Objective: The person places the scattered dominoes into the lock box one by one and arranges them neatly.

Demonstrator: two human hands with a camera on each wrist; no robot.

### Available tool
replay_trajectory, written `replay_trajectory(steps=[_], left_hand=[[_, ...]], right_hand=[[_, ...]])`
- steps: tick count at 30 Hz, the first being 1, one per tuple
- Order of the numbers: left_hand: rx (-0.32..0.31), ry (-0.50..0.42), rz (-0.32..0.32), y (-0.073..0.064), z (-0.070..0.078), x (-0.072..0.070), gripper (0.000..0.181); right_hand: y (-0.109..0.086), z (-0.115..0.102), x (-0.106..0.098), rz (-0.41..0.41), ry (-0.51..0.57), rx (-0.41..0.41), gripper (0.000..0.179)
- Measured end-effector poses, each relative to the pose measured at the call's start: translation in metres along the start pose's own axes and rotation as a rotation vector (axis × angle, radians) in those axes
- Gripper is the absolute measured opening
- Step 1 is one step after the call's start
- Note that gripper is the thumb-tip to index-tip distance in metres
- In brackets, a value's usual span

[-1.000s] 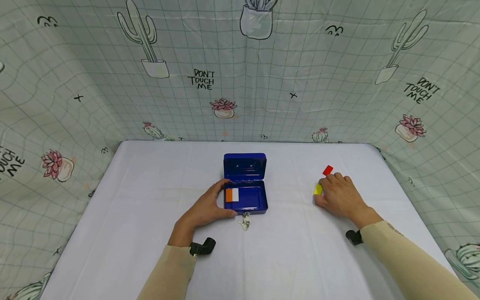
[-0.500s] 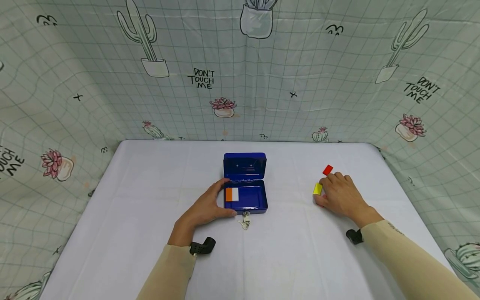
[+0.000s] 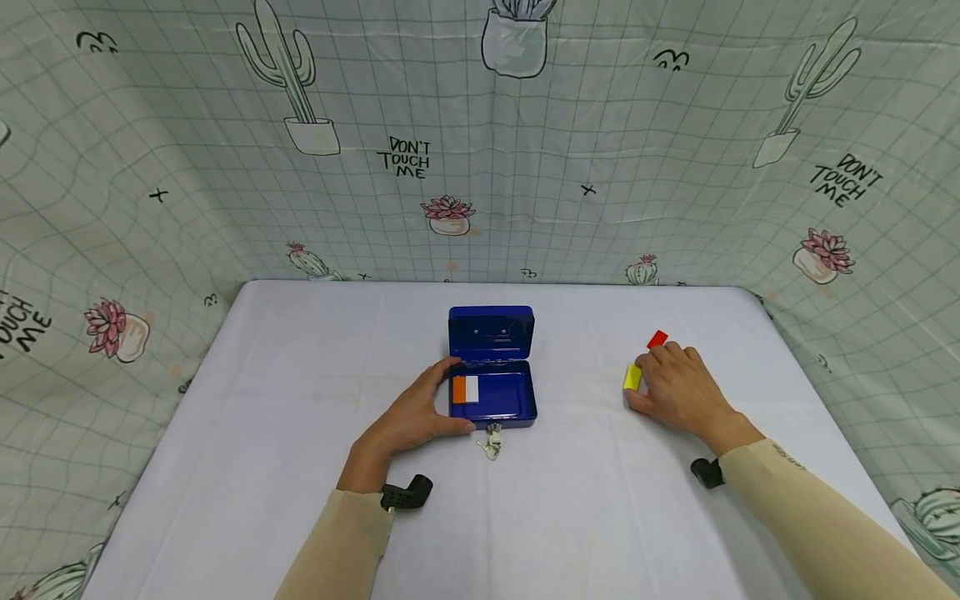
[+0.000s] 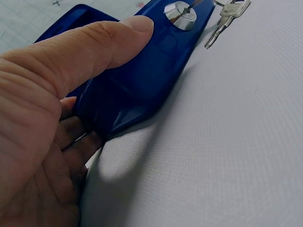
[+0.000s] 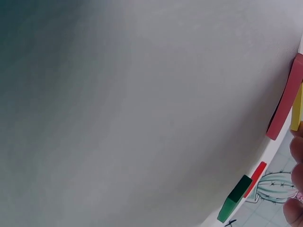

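A blue metal cash box (image 3: 510,396) stands with its lid raised. Inside, at the left, lie an orange block (image 3: 458,389) and a white block (image 3: 472,389) side by side. My left hand (image 3: 408,417) grips the box's left side, thumb on the front wall and fingers at the back corner. Keys (image 4: 227,21) hang from the front lock (image 4: 181,16). Farther right, my right hand (image 3: 678,387) pinches a yellow block (image 3: 632,377). In the right wrist view only its fingertips (image 5: 297,149) show, beside the yellow block (image 5: 297,111).
A red block (image 3: 657,339) lies just beyond the right hand. In the right wrist view a pinkish-red block (image 5: 286,101) sits near the yellow one, and a green block (image 5: 234,199) farther off. White cloth covers the table (image 3: 330,333); a printed curtain (image 3: 525,158) hangs behind.
My right hand has shifted slightly left with the yellow block. The left hand and the cash box have stayed in place.
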State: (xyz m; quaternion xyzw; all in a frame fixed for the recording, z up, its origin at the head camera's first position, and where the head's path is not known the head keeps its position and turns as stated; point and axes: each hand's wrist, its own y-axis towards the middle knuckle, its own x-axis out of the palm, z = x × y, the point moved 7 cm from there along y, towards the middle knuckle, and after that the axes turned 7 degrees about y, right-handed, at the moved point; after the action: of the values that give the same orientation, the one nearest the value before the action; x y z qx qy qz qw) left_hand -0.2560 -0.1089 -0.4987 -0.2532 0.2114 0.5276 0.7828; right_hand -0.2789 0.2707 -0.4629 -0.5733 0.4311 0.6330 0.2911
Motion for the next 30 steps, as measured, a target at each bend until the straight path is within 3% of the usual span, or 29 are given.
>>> replay_trajectory(steps=[17, 30], left_hand=[[0.005, -0.001, -0.001, -0.0003, -0.0006, 0.0002, 0.113], [0.009, 0.002, -0.007, 0.0006, -0.0009, 0.0004, 0.112]], right_hand=[[-0.0047, 0.0004, 0.0004, -0.075, 0.049, 0.024, 0.044], [-0.0005, -0.0022, -0.0020, -0.017, 0.032, -0.017, 0.048]])
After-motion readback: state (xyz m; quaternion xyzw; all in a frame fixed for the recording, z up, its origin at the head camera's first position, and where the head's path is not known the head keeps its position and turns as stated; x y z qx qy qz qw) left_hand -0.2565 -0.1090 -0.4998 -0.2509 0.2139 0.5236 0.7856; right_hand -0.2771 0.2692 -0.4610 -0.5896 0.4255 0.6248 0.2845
